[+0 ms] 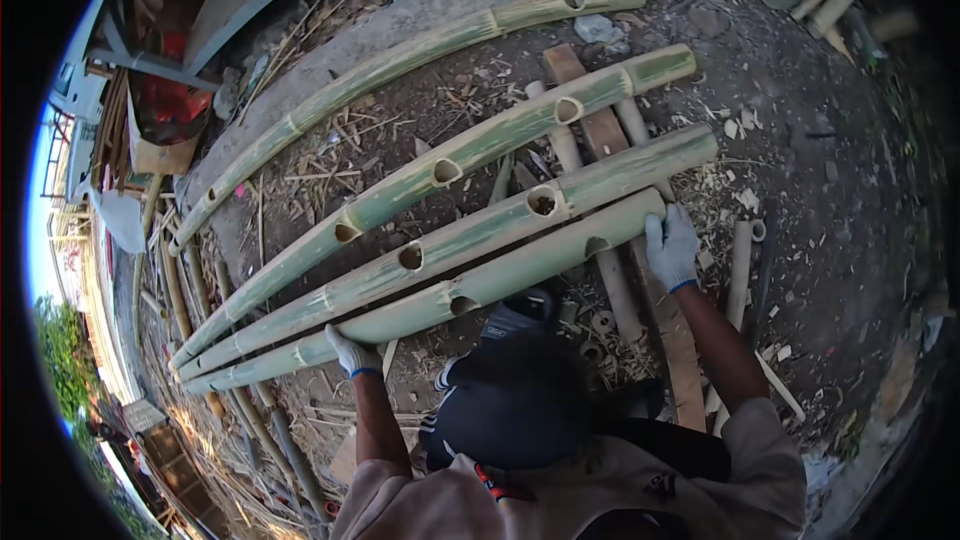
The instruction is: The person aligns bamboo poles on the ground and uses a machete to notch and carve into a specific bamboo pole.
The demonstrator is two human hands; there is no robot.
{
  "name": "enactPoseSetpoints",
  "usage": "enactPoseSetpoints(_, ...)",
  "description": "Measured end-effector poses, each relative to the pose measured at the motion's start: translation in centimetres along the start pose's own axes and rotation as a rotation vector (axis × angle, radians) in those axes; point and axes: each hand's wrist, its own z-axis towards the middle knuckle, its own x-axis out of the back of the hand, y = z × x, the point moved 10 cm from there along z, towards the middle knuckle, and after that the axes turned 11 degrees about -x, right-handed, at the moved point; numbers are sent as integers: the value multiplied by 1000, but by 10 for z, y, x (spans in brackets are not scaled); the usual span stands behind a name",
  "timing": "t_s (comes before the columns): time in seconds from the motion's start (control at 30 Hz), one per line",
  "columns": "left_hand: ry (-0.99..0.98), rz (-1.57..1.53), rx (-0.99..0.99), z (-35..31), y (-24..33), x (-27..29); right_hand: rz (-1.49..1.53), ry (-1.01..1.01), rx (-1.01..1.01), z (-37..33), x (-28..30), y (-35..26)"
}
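Note:
Nearest me lies a thick green bamboo pole (530, 265) with holes cut along its side. My left hand (352, 352), in a white glove with a blue cuff, holds the pole's near side left of its middle. At the pole's right end, my right hand (672, 246), gloved alike, grips the rim; some of its fingers are hidden. Just beyond lies a second bamboo pole (470, 232) with cut holes. A third holed bamboo pole (500, 145) is farther off. The three draw together at their left ends.
A fourth bamboo pole (400, 70) lies along a concrete ledge (350, 35). Wooden planks (600, 130) and thin bamboo pieces support the poles' right parts. Shavings cover the soil. A short bamboo tube (740, 265) lies right of my right hand. Thin canes (265, 430) spread at lower left.

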Motion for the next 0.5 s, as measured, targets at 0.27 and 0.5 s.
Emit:
enactPoseSetpoints(0.27, 7, -3, -52, 5, -8, -20, 79, 127, 86, -4, 35, -10)
enactPoseSetpoints(0.5, 49, 32, -81, 13, 7, 0, 105, 75, 92, -2, 27, -22)
